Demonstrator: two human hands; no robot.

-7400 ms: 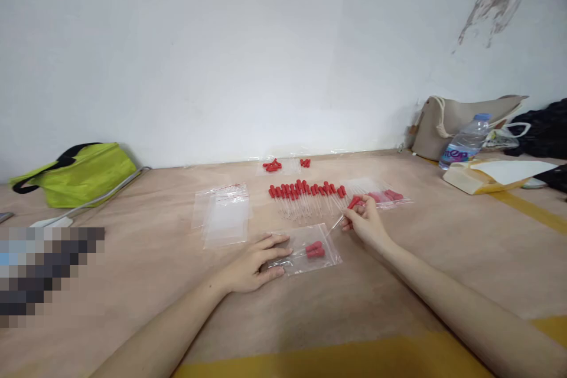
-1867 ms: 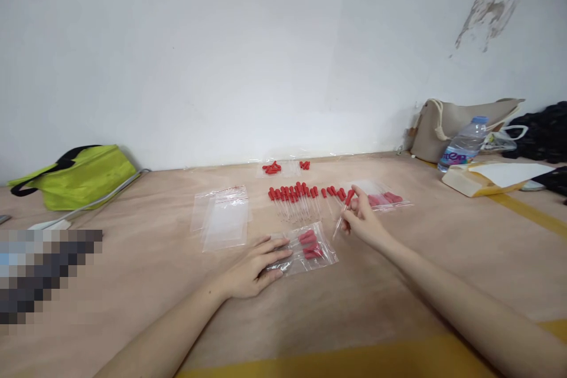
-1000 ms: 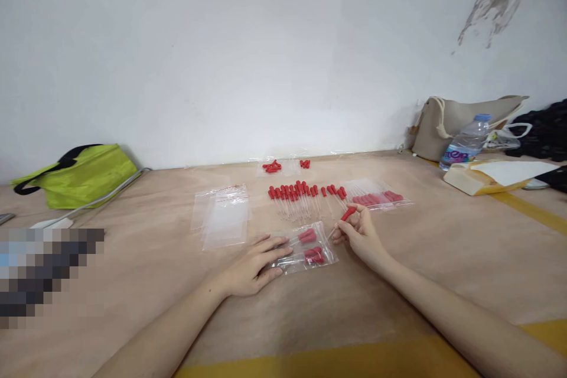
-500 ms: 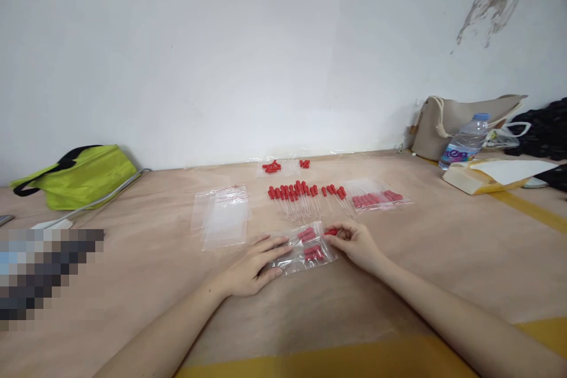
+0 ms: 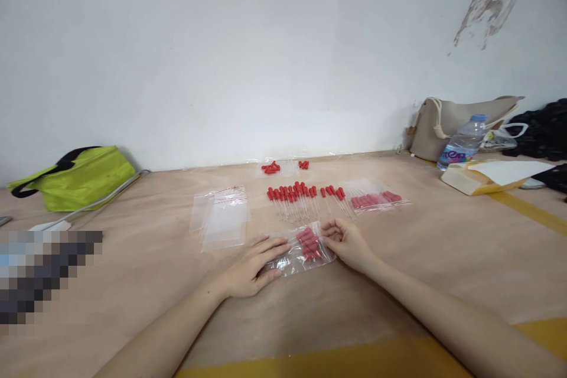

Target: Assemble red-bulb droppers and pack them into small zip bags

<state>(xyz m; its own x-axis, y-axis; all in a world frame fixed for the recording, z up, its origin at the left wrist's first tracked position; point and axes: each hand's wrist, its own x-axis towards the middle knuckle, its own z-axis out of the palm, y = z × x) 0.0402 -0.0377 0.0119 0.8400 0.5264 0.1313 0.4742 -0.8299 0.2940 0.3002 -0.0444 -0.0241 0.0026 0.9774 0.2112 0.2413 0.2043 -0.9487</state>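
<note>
A clear zip bag (image 5: 292, 260) lies in front of me with several red-bulbed droppers (image 5: 309, 242) inside, their bulbs toward its right end. My left hand (image 5: 254, 266) rests flat on the bag's left part, fingers spread. At the bag's right edge, my right hand (image 5: 348, 243) has its thumb and fingers closed on the plastic; no dropper shows in it. Just beyond the bag lies a row of loose droppers (image 5: 292, 194), with a smaller group (image 5: 334, 192) to its right.
Flat clear bags (image 5: 224, 221) are stacked at left. A filled bag of droppers (image 5: 376, 198) lies at right. Loose red bulbs (image 5: 271, 168) sit near the wall. Farther out are a green bag (image 5: 88, 180), a water bottle (image 5: 465, 142), an envelope (image 5: 465, 178) and a grey handbag (image 5: 460, 109).
The dropper my right hand held at the bag's opening now lies inside among the others. My right hand has shifted slightly left, onto the bag's edge. My left hand stays in place.
</note>
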